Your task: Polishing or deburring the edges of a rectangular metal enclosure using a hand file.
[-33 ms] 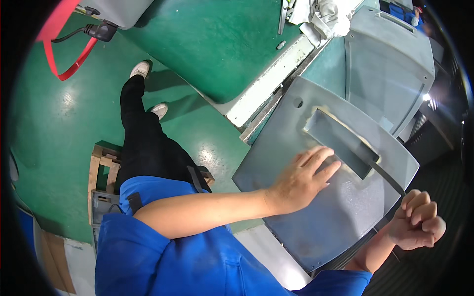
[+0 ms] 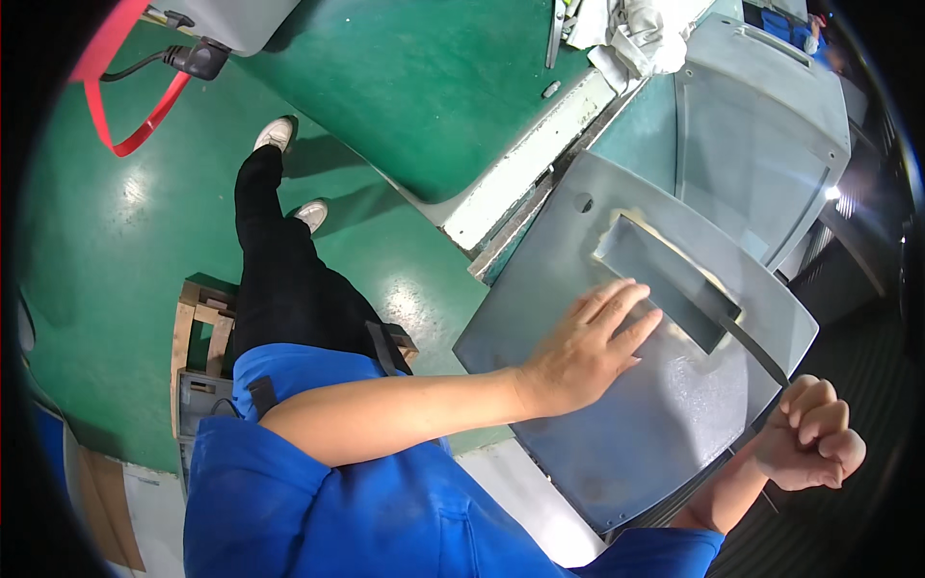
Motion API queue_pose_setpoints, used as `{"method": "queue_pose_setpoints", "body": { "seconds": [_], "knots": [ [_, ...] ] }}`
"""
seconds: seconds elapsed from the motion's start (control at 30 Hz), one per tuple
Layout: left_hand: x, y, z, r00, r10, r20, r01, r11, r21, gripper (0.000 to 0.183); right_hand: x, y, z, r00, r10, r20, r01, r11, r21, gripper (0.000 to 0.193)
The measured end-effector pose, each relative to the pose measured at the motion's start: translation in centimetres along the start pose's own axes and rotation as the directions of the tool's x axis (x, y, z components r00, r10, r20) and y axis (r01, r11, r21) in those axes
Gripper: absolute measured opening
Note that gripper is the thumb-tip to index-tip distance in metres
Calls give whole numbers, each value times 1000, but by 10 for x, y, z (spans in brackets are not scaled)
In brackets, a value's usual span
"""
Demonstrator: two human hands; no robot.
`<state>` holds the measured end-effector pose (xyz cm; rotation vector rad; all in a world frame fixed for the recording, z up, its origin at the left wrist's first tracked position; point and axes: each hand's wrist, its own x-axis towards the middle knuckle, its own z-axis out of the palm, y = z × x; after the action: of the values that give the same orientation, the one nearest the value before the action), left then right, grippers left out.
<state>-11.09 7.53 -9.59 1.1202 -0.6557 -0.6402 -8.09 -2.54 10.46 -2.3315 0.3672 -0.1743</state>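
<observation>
A grey panel (image 2: 540,308) with rounded corners lies tilted in front of me, and a long rectangular opening (image 2: 660,279) with pale, sanded-looking edges is cut in it. My left hand (image 2: 583,356) rests on the panel's surface beside the opening, fingers stretched out and holding nothing. At the right, my right hand (image 2: 811,432) is closed round the end of a thin, flat file (image 2: 756,350). The file's far end reaches into the opening's near right corner. Its handle end is hidden in my fist.
Beyond the panel stands another grey moulded housing (image 2: 752,135). A green-topped bench (image 2: 414,96) with a worn white edge holds crumpled white cloths (image 2: 647,39). A wooden pallet (image 2: 198,313) sits by my legs, and a red strap (image 2: 145,133) hangs upper left. Another person (image 2: 785,27) is far off.
My right hand and the file have shifted very slightly toward the left. My left hand stays on the panel with hardly any movement.
</observation>
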Motion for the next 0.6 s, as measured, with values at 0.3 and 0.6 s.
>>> {"method": "queue_pose_setpoints", "body": {
  "seconds": [0.3, 0.6],
  "knots": [
    [-5, -23, -5, 995, -17, 95, 14, 999, 38, 57, 16, 2, 14, 969, 79, -236, -140, 956, -256, 47],
    [-2, -24, -11, 987, -23, 158, 15, 998, 54, 57, 26, 15, 4, 982, 179, 63, -163, 965, -207, 31]
  ]
}}
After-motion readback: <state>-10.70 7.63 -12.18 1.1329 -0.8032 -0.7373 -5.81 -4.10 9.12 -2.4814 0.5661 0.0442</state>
